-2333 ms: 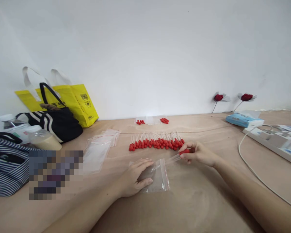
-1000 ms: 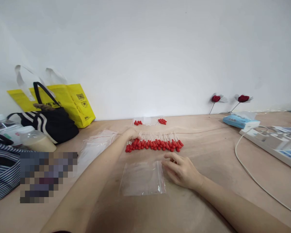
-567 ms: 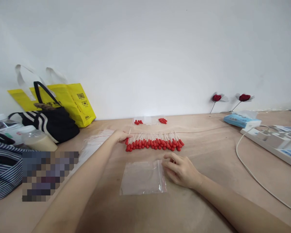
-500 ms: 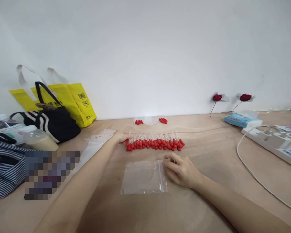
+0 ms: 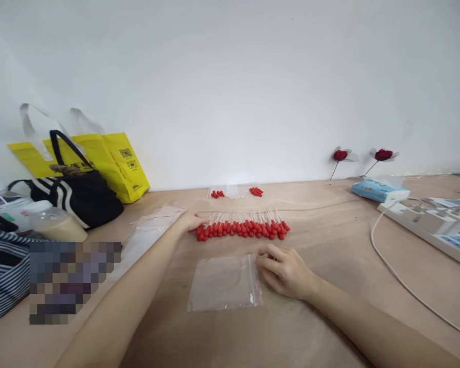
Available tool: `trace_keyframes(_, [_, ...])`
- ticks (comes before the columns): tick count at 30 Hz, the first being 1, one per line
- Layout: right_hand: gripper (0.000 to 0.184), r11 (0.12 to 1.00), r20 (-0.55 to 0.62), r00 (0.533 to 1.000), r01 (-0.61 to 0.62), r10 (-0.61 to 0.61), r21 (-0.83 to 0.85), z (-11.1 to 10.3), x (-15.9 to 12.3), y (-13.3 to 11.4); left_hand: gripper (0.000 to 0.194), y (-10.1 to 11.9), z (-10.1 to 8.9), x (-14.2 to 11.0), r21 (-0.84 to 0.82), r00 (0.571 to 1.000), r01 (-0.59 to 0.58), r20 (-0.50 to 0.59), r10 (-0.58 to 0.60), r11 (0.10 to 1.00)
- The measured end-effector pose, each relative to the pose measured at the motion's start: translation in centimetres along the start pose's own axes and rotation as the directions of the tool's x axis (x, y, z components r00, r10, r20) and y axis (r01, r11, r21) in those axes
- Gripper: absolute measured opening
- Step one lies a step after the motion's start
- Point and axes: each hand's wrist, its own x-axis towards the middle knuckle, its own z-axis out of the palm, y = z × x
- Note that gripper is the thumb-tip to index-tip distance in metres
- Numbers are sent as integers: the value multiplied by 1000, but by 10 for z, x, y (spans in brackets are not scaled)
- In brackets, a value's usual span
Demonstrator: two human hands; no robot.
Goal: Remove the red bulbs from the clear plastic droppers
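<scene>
My left hand (image 5: 192, 221) reaches to the left end of a row of red-tipped sticks (image 5: 241, 228). Its fingers are stretched toward the end sticks and seem to touch them; the fingertips show only in part. The pale stick ends point to the wall, the red tips toward me. In front of the row a clear zip bag (image 5: 222, 283) lies flat, its zip edge facing right. Beside that edge rests my right hand (image 5: 285, 270), fingers loosely bent and apart, fingertips at the zip strip, nothing visible in them.
Behind the row lies another clear bag (image 5: 235, 191) with red tips at both ends. Several flat bags (image 5: 153, 222) lie by my left forearm. Yellow (image 5: 132, 171) and black (image 5: 95, 199) bags stand left. To the right are tissues (image 5: 379, 190), a power strip (image 5: 425, 227) and a cable (image 5: 387, 260).
The view has shifted slightly. The pale stick that stood by my left fingertips no longer shows upright, and more red tips show below that hand. My right hand stays by the zip bag.
</scene>
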Motion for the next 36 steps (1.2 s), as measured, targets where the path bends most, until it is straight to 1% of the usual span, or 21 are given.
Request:
trace_keyframes(5, [17,1000,20,1000,-4,5,-4,0,-1,0,29,4,-4,-9,-39,997,69,26,-68,997])
trace_keyframes(9, [17,1000,32,999,-10,10,-9,1,-1,0,26,9,-6,-13,-58,995,99,36,-97,993])
trace_keyframes(16, [17,1000,39,999,-9,10,-21,0,1,0,26,20,-2,-12,-69,996,87,13,-87,994])
trace_keyframes(20, [17,1000,49,999,-8,9,-16,0,1,0,27,24,0,-12,-69,997,76,24,-74,995])
trace_keyframes(24, [17,1000,48,999,-8,9,-13,-1,1,0,30,22,0,-10,-36,996,80,27,-79,996])
trace_keyframes(31, [18,1000,68,998,1,0,-15,-2,2,-1,21,19,-3,-9,41,995,99,17,-99,994])
trace_keyframes(33, [19,1000,75,997,-9,10,-12,-1,1,-1,21,18,-3,-9,63,996,87,15,-88,994])
trace_keyframes(36, [25,1000,76,997,-21,22,-4,0,1,0,23,15,-1,-8,100,999,53,-4,-53,994])
